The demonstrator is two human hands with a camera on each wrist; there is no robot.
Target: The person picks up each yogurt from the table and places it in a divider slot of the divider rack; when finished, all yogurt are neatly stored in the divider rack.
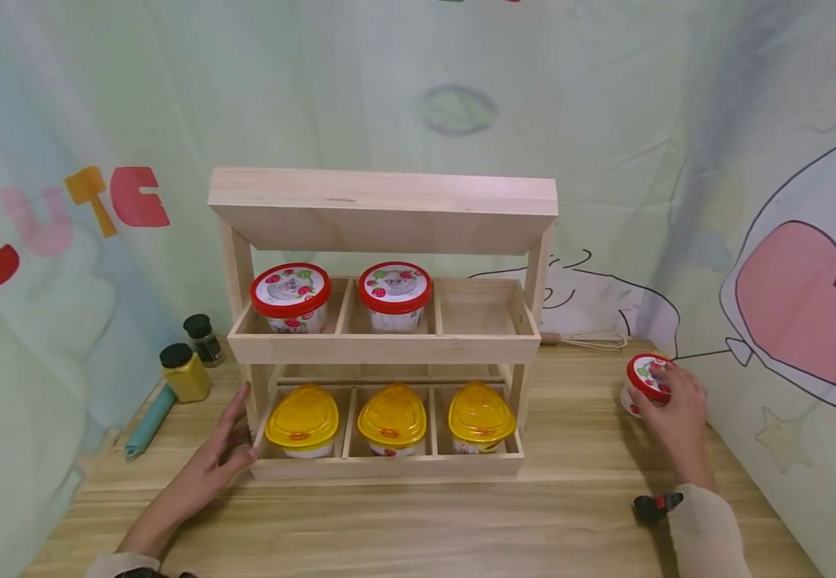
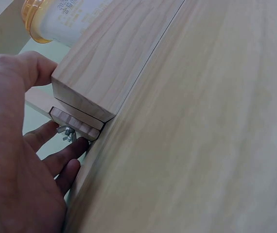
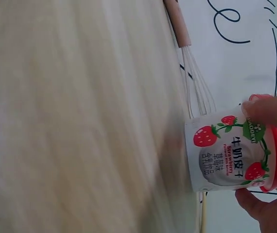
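A two-tier wooden rack (image 1: 385, 349) stands mid-table. Its upper tier holds two red-lidded strawberry cups (image 1: 291, 297) in the left and middle compartments, and the right compartment (image 1: 479, 309) holds nothing. Three yellow-lidded cups (image 1: 392, 417) fill the lower tier. My left hand (image 1: 240, 429) rests against the rack's lower left corner, with its thumb (image 2: 31, 68) on the front rail and its straight fingers (image 2: 56, 160) along the side. At the table's right, my right hand (image 1: 659, 393) grips a third strawberry cup (image 3: 226, 150) by its red lid (image 1: 645, 373).
Two spice jars (image 1: 193, 361) and a teal tool (image 1: 148, 423) lie left of the rack by the cloth backdrop. A whisk (image 1: 591, 341) lies behind the rack's right side, close to the held cup. The wooden table (image 1: 403, 522) stretches in front.
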